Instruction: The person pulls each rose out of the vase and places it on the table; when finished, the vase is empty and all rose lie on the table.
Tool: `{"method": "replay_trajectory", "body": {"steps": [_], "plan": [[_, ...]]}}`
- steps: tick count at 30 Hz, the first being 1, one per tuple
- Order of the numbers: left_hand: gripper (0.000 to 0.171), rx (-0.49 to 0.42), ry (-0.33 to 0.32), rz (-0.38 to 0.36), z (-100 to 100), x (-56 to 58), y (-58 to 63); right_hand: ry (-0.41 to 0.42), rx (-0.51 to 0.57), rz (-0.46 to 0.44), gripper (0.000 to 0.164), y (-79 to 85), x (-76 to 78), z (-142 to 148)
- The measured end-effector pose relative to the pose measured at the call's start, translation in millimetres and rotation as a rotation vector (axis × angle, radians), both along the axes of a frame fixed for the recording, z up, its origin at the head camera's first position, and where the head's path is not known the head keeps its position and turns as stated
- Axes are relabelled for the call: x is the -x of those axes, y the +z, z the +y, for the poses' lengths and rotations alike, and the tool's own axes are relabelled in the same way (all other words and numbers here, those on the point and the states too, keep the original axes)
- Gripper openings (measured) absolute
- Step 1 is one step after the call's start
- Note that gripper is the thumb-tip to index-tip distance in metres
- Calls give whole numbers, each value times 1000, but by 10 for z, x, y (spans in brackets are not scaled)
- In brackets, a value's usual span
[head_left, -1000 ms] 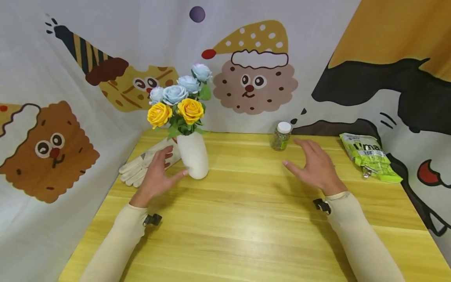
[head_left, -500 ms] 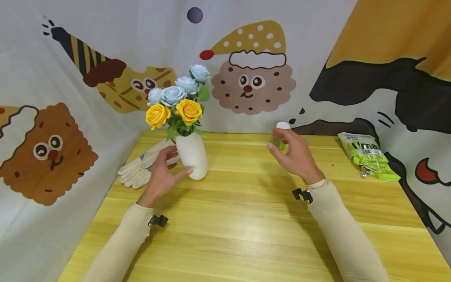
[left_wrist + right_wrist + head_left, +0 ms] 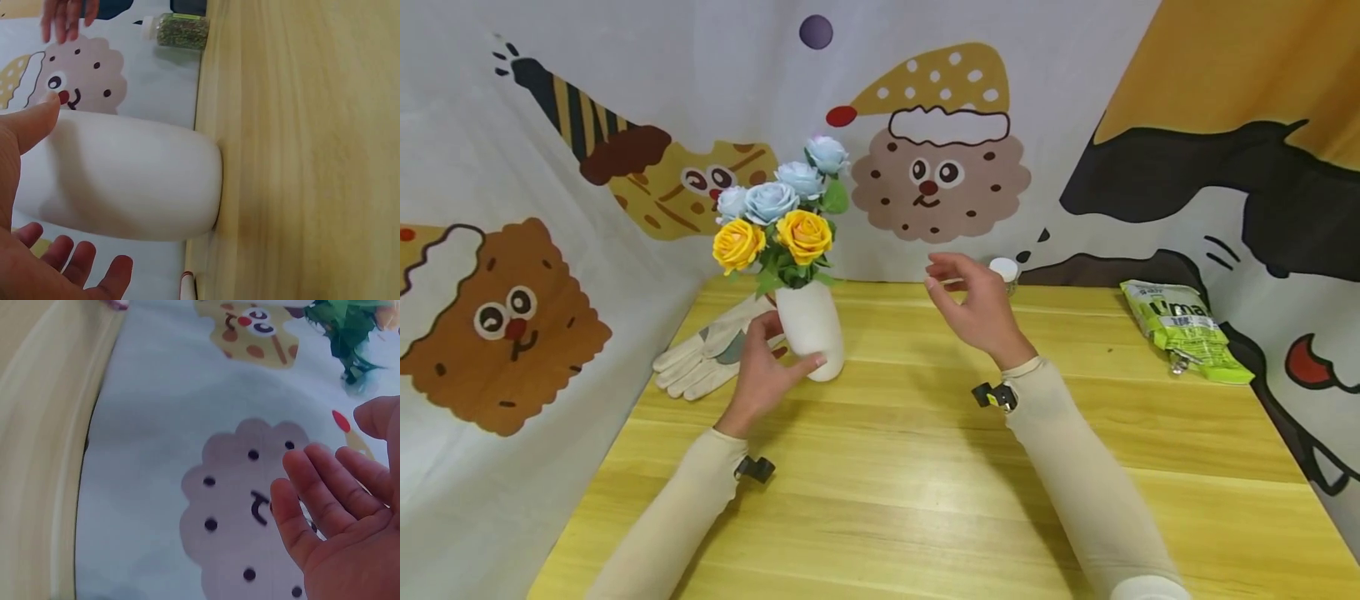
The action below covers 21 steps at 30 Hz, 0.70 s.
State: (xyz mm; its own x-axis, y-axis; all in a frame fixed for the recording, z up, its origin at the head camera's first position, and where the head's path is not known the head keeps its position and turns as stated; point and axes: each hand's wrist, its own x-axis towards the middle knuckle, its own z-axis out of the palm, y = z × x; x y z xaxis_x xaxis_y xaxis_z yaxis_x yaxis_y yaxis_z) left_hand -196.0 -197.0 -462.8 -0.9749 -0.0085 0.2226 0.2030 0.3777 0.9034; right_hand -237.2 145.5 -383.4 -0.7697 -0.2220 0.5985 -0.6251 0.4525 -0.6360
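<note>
A white vase [image 3: 808,329] stands on the left, far part of the wood-grain surface [image 3: 880,508], holding pale blue roses [image 3: 772,202] and yellow roses [image 3: 805,237] among green leaves [image 3: 792,273]. The left hand [image 3: 763,373] is at its left, near side, the grip wide: the thumb lies across the near face while the fingers are spread on the other side. In the left wrist view, the thumb overlaps the vase's edge and the fingertips look apart from it; whether the thumb touches I cannot tell.

The right hand [image 3: 973,310] is in the air to the right of the vase, holding nothing, its grip fairly wide with fingers loosely bent and thumb apart. Behind it, near the far edge, stands a jar [image 3: 182,31] with a white lid [image 3: 1003,268]; the left wrist view shows green and reddish bits inside.

A pale glove [image 3: 688,367] with a grey-green patch lies left of the vase, partly behind the left hand. At the far right lies a bright green packet [image 3: 1183,329]. A white cloth [image 3: 700,50] printed with cartoon faces hangs beyond the surface.
</note>
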Motion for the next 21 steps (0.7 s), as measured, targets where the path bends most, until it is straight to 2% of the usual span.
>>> {"method": "replay_trajectory", "body": {"steps": [5, 10, 14, 21], "plan": [[93, -14, -3, -22, 54, 40, -20, 42, 53, -18, 33, 61, 27, -249], [92, -23, -28, -61, 111, -9, 110, 104, 125, -18, 28, 118, 11, -514], [91, -22, -34, -66, 148, -70, 209, 150, 160, -19, 24, 160, -20, -702], [91, -37, -31, -66, 158, -75, 217, 197, 222, -43, 22, 244, -86, -959]]}}
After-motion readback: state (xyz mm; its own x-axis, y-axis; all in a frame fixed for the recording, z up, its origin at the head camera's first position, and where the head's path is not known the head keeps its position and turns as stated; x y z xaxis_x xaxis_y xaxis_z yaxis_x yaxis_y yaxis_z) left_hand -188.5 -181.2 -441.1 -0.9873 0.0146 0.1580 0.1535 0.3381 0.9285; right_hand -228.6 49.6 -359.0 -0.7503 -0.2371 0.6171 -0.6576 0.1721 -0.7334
